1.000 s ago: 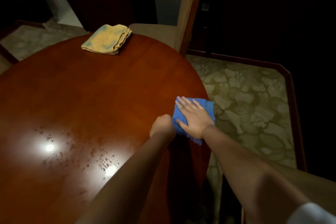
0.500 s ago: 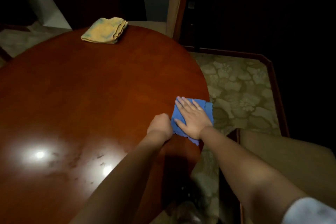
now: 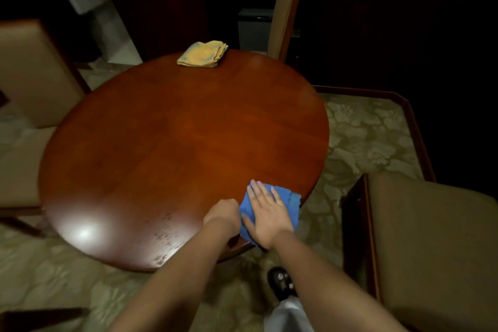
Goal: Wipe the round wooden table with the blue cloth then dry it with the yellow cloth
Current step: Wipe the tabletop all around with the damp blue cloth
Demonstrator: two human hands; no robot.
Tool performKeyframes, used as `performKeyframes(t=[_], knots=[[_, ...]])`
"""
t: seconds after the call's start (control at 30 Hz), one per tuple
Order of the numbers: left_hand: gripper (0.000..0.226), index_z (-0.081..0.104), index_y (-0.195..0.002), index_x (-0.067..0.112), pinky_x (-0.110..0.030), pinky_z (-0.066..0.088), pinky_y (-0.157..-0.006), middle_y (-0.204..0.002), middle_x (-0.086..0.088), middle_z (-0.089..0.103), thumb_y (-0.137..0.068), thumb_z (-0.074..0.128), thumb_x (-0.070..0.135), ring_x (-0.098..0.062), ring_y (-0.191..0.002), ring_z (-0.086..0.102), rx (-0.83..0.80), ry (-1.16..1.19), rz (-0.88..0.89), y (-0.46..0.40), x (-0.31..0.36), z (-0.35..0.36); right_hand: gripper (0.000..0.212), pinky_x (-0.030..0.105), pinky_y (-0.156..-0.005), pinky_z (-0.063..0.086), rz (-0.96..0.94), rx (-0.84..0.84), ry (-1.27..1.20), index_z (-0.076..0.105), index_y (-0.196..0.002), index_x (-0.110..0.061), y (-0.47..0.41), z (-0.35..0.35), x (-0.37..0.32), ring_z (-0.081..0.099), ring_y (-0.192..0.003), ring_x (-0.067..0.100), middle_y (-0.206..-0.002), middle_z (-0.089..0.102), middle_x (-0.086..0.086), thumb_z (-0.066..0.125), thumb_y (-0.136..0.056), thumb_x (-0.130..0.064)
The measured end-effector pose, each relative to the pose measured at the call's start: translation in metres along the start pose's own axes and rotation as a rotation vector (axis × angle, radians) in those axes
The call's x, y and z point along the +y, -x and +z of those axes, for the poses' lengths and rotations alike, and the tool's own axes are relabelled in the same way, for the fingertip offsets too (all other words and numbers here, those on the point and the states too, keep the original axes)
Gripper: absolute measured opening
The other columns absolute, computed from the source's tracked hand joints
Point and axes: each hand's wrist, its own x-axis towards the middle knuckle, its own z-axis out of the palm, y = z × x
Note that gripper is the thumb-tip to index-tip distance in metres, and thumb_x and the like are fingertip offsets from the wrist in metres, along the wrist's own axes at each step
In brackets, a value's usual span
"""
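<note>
I am pressing my right hand [image 3: 265, 213] flat on the blue cloth [image 3: 283, 203], fingers straight and lying side by side, palm down, so the cloth is being held against the round wooden table [image 3: 188, 148] at its near right edge. The cloth is bunching into folds under and beside my palm, and its right side is reaching the table rim. My left hand [image 3: 222, 213] is resting on the tabletop just beside the cloth's left edge, its fingers curling under so that only the back of the hand and the knuckles are showing; I cannot tell whether they are pinching the cloth's edge or holding nothing. The yellow cloth [image 3: 202, 54], folded and marked with greenish patches, is lying at the far edge of the table, well apart from both hands. The near left part of the tabletop is showing a bright light reflection and scattered dull specks [image 3: 164, 237] along the near rim. Upholstered chairs are standing around the table: one at the far side [image 3: 283, 13], one at the left [image 3: 29, 73], and one at the near right [image 3: 431, 245]. A patterned carpet [image 3: 363, 137] is covering the floor, and a dark shoe [image 3: 279, 281] is showing below the table's near edge.
</note>
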Motion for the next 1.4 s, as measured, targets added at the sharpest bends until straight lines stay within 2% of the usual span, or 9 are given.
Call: performKeyframes(t=[0.13, 0.23, 0.47, 0.6, 0.7, 0.87, 1.0, 1.27, 1.4], knots=[[0.023, 0.056, -0.115, 0.002, -0.034, 0.049, -0.083, -0.12, -0.016, 0.059, -0.095, 0.046, 0.006, -0.03, -0.109, 0.059, -0.018, -0.008, 0.002, -0.005, 0.008, -0.012, 0.091, 0.035, -0.116, -0.014, -0.124, -0.04, 0.03, -0.009, -0.154, -0.016, -0.009, -0.005, 0.013, -0.017, -0.146, 0.014, -0.159, -0.017, -0.001, -0.016, -0.079, -0.067], [0.024, 0.056, -0.116, 0.002, -0.035, 0.048, -0.086, -0.123, -0.016, 0.058, -0.096, 0.045, 0.01, -0.03, -0.112, 0.057, -0.005, 0.01, 0.019, -0.021, 0.025, -0.02, 0.094, 0.033, -0.118, -0.012, -0.183, -0.041, 0.012, -0.006, -0.154, -0.018, -0.03, -0.013, 0.043, -0.014, -0.147, 0.012, -0.16, -0.014, -0.002, -0.015, -0.078, -0.072], [0.021, 0.055, -0.113, 0.002, -0.038, 0.045, -0.088, -0.122, -0.018, 0.058, -0.095, 0.051, 0.013, -0.034, -0.114, 0.055, 0.078, 0.144, 0.039, -0.077, 0.064, -0.042, 0.087, 0.035, -0.119, -0.007, -0.151, -0.011, 0.067, -0.007, -0.154, -0.02, -0.09, -0.037, 0.111, -0.013, -0.147, 0.011, -0.16, -0.014, -0.004, -0.008, -0.084, -0.071], [0.018, 0.057, -0.108, 0.0, -0.041, 0.047, -0.084, -0.116, -0.019, 0.06, -0.096, 0.048, 0.01, -0.035, -0.108, 0.057, 0.033, 0.2, 0.024, -0.1, 0.067, -0.05, 0.07, 0.036, -0.119, -0.007, -0.125, -0.014, 0.066, -0.008, -0.154, -0.019, -0.103, -0.042, 0.119, -0.015, -0.146, 0.011, -0.16, -0.015, -0.004, 0.012, -0.099, -0.058], [0.018, 0.058, -0.106, 0.0, -0.041, 0.047, -0.085, -0.116, -0.02, 0.061, -0.097, 0.047, 0.012, -0.035, -0.108, 0.057, 0.037, 0.248, 0.039, -0.097, 0.063, -0.048, 0.07, 0.035, -0.119, -0.009, -0.088, -0.02, 0.074, -0.01, -0.153, -0.019, -0.098, -0.041, 0.115, -0.016, -0.146, 0.01, -0.16, -0.017, -0.004, 0.009, -0.099, -0.058], [0.018, 0.06, -0.106, 0.002, -0.039, 0.048, -0.084, -0.115, -0.018, 0.062, -0.096, 0.047, 0.008, -0.034, -0.105, 0.059, 0.047, 0.229, 0.029, -0.063, 0.033, -0.032, 0.085, 0.033, -0.118, -0.013, -0.016, -0.012, 0.06, -0.012, -0.153, -0.018, -0.064, -0.023, 0.07, -0.017, -0.146, 0.011, -0.159, -0.017, -0.003, -0.015, -0.081, -0.063], [0.022, 0.062, -0.107, -0.002, -0.037, 0.047, -0.084, -0.115, -0.02, 0.063, -0.094, 0.048, 0.009, -0.034, -0.108, 0.059, 0.024, 0.185, -0.004, -0.021, -0.018, -0.013, 0.09, 0.034, -0.118, -0.011, -0.063, 0.002, 0.032, -0.009, -0.153, -0.017, -0.03, -0.008, 0.007, -0.016, -0.146, 0.012, -0.16, -0.016, -0.003, -0.018, -0.075, -0.061], [0.027, 0.057, -0.117, 0.004, -0.033, 0.044, -0.093, -0.124, -0.015, 0.06, -0.094, 0.051, 0.016, -0.029, -0.118, 0.056, 0.157, 0.141, -0.256, 0.051, -0.154, 0.022, 0.088, 0.036, -0.116, -0.013, -0.31, 0.012, 0.005, -0.001, -0.154, -0.014, -0.023, 0.031, -0.15, -0.01, -0.147, 0.013, -0.162, -0.007, 0.0, -0.011, -0.079, -0.06], [0.025, 0.061, -0.111, 0.003, -0.033, 0.045, -0.091, -0.12, -0.016, 0.063, -0.092, 0.053, 0.018, -0.03, -0.114, 0.058, 0.202, 0.193, -0.36, 0.067, -0.197, 0.029, 0.069, 0.035, -0.116, -0.012, -0.408, -0.008, 0.059, -0.001, -0.154, -0.013, -0.033, 0.039, -0.189, -0.01, -0.148, 0.014, -0.161, -0.008, 0.001, 0.016, -0.1, -0.053]])
